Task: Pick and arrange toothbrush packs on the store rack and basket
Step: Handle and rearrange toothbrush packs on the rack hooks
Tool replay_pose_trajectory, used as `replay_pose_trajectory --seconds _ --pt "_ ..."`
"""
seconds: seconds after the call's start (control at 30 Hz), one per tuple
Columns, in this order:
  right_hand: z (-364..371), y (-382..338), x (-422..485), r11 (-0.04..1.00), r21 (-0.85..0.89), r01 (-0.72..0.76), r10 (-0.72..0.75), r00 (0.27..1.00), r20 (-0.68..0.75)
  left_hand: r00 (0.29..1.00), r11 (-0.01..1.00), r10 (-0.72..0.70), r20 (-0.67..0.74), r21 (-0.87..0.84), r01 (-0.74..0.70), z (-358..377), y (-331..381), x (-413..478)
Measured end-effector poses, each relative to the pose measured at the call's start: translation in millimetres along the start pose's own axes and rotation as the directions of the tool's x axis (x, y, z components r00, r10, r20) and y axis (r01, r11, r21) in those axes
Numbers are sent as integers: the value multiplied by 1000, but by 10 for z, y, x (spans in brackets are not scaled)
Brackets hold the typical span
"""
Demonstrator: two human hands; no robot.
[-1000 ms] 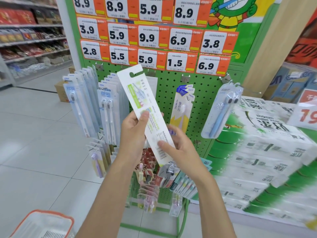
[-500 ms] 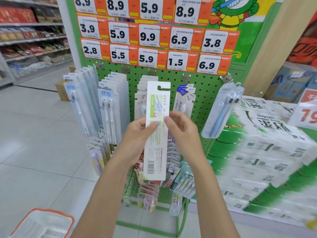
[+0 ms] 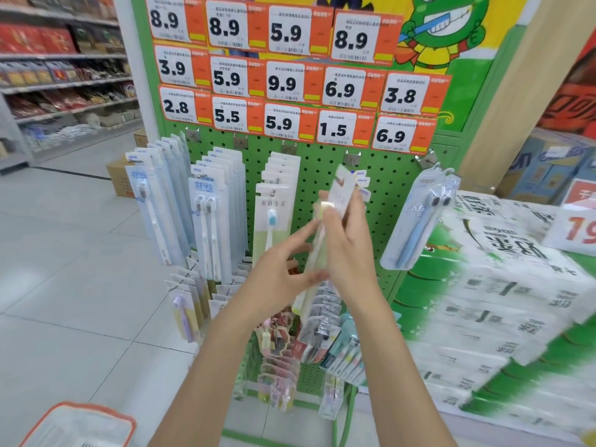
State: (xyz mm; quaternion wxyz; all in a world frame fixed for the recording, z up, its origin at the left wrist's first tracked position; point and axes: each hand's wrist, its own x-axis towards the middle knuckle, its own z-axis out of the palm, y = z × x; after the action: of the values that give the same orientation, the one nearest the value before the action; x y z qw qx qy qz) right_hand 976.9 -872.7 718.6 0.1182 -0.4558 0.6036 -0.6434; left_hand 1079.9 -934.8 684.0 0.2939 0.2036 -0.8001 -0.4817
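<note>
A long white-and-green toothbrush pack [image 3: 338,195] is held edge-on in front of the green pegboard rack [image 3: 390,175]. My right hand [image 3: 346,250] grips it around its middle. My left hand [image 3: 283,272] is spread with straight fingers, its fingertips touching the pack's lower part. Matching white packs [image 3: 274,208] hang on a hook just left of the held pack. An orange-rimmed basket [image 3: 77,424] sits at the bottom left on the floor.
More toothbrush packs hang at the left [image 3: 151,201], centre-left [image 3: 209,221], right [image 3: 422,217] and lower rows [image 3: 322,330]. Price tags [image 3: 283,85] cover the upper board. Stacked tissue packs [image 3: 503,304] stand at the right. Store shelves [image 3: 61,79] line the far left.
The pack has turned from flat-facing to edge-on and shifted right towards the rack. My left hand let go of it and opened; my right hand keeps the grip.
</note>
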Motion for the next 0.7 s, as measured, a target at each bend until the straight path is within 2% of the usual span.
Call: replay_pose_trajectory --seconds 0.1,0.17,0.23,0.37,0.47,0.57,0.7 --pt "-43 -12 29 998 66 -6 5 1000 12 981 996 -27 -191 -88 11 31 -27 37" --pt "-64 0 57 997 72 21 -20 1000 -16 954 999 -27 -299 -30 19 40 -50 50" --pt "-111 -23 114 998 36 56 -52 994 -98 947 999 15 -320 44 -1 54 -57 50" --pt "-204 -179 312 963 -212 164 -189 977 -102 950 998 62 -307 24 -58 18 -16 107" --pt "-181 -406 492 883 -388 264 -305 951 -46 875 995 99 -474 20 -102 -78 -56 175" --pt "-145 -596 697 812 -498 304 -326 944 44 799 997 71 -597 11 -80 -206 -92 234" --pt "-151 -656 922 721 -632 284 -274 955 117 844 992 75 -531 130 -7 -324 -160 368"
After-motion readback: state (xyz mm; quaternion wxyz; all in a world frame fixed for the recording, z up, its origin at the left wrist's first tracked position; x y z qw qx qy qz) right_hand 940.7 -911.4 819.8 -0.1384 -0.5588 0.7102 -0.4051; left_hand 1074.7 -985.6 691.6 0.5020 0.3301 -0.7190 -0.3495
